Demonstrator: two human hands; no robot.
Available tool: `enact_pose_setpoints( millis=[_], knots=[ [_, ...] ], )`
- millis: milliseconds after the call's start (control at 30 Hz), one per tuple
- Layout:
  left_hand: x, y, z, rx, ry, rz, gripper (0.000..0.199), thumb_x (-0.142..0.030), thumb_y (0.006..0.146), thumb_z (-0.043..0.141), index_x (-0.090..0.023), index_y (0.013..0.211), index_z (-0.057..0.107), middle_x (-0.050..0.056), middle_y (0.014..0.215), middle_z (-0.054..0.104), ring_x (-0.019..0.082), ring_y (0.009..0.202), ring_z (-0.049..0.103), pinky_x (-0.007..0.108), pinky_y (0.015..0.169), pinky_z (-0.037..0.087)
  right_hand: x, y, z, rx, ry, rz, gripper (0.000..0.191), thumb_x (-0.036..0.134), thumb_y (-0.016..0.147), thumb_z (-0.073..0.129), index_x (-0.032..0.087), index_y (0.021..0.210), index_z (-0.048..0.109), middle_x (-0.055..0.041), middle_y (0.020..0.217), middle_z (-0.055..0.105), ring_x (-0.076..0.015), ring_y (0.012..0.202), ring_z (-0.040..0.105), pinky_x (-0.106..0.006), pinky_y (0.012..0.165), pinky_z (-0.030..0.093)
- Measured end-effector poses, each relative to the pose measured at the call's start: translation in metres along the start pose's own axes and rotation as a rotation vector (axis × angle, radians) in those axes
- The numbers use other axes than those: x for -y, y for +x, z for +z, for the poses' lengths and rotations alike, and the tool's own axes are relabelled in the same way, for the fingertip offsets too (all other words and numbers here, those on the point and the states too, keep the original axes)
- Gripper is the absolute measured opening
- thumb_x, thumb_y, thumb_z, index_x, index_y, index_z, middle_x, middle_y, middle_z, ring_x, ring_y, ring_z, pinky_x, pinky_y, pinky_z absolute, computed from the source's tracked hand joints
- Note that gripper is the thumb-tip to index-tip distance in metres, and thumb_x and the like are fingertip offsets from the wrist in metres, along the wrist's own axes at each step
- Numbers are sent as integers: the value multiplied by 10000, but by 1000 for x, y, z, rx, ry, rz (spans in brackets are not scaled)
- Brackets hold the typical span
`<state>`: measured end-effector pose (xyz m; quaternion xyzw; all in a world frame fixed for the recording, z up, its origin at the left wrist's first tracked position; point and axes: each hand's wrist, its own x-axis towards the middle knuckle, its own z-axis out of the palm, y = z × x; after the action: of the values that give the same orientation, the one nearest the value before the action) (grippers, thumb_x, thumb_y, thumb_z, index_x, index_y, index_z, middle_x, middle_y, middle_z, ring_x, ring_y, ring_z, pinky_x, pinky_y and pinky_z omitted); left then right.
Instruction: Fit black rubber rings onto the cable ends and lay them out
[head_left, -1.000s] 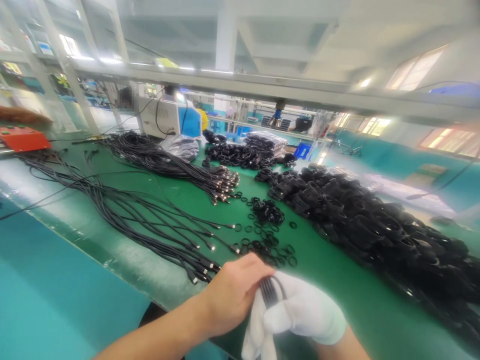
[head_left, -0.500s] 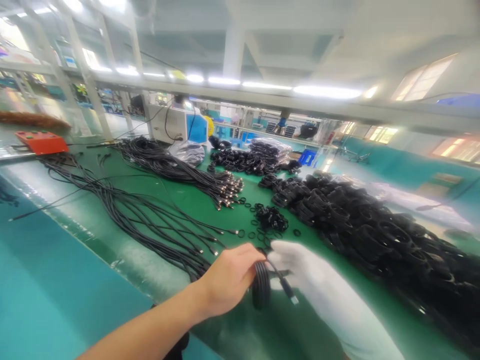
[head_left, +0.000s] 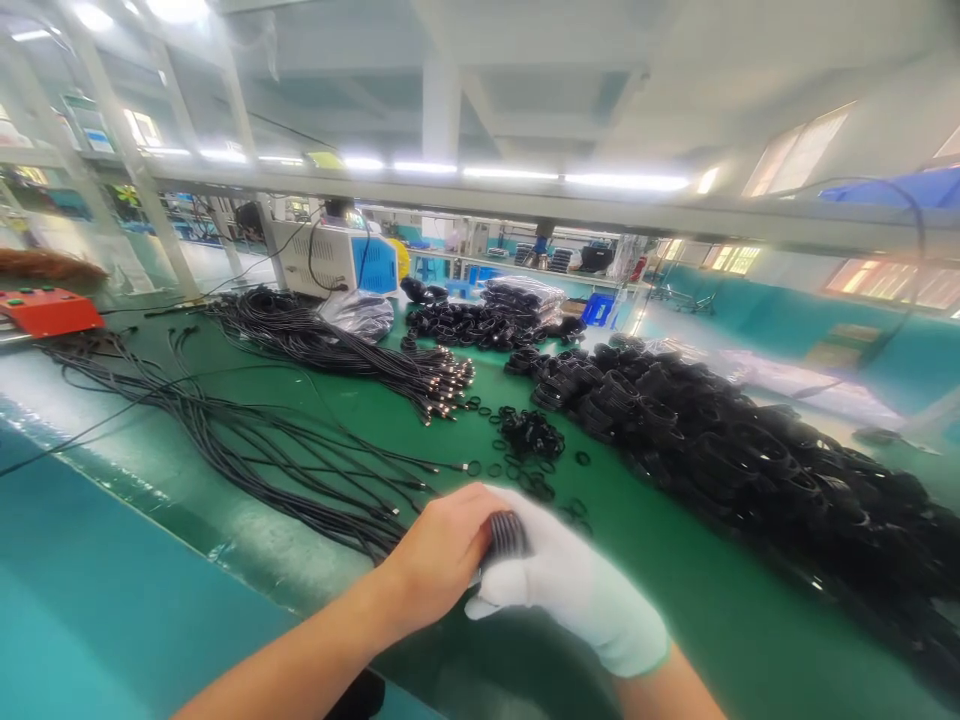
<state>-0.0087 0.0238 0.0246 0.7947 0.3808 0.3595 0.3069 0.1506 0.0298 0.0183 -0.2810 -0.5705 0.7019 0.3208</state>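
A coiled black cable (head_left: 508, 536) is held between my two hands above the green table. Bare, my left hand (head_left: 442, 548) is closed round the coil's left side. My right hand (head_left: 559, 570), in a white glove, wraps the coil from the right, its thumb across the lower part. The cable's plug is hidden by the glove. Just beyond my hands lies a small heap of black rings (head_left: 531, 435), with several loose ones around it. To the left, long straight cables (head_left: 255, 440) stretch across the table with their plugs towards my hands.
Coiled cables form a large pile (head_left: 720, 440) along the right, with another heap (head_left: 480, 322) at the back. A bundle of uncoiled cables (head_left: 337, 345) lies behind the loose ones. A red control box (head_left: 49, 310) sits far left; a white and blue machine (head_left: 330, 258) stands behind.
My right hand has moved left and closed round the coil; the cable end that hung down beside it is now out of sight. The camera view has shifted slightly right.
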Motion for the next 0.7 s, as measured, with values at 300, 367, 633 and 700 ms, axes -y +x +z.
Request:
enact_pose_setpoints(
  millis=[300, 367, 633, 700],
  knots=[
    [-4, 7, 3, -66, 179, -261, 251, -162, 796, 472, -258, 999, 586, -40, 711, 612, 138, 696, 560, 240, 662, 401, -27, 0, -14, 80, 292, 6, 324, 213, 756, 639, 87, 1050, 587, -99, 884, 612, -187, 758, 623, -371, 652, 554],
    [-3, 11, 5, -75, 240, -271, 277, -142, 771, 467, -250, 992, 595, -33, 704, 623, 144, 692, 563, 249, 663, 395, -33, 2, -15, 56, 296, 9, 303, 213, 767, 636, 90, 1041, 593, -95, 861, 619, -189, 757, 625, -360, 635, 553],
    [7, 12, 9, -27, 46, -399, 225, -128, 709, 492, -230, 894, 568, -54, 639, 607, 111, 588, 551, 199, 541, 382, -36, 4, -8, 9, 313, 16, 275, 215, 784, 630, 79, 1022, 599, -94, 835, 626, -165, 727, 621, -340, 659, 541],
    [12, 12, 11, -30, 47, -432, 254, -106, 694, 486, -231, 902, 561, -53, 636, 606, 112, 596, 554, 194, 534, 379, -32, 4, -4, 19, 297, 41, 273, 233, 797, 617, 80, 1021, 595, -93, 824, 625, -163, 728, 621, -332, 668, 536]
  ],
)
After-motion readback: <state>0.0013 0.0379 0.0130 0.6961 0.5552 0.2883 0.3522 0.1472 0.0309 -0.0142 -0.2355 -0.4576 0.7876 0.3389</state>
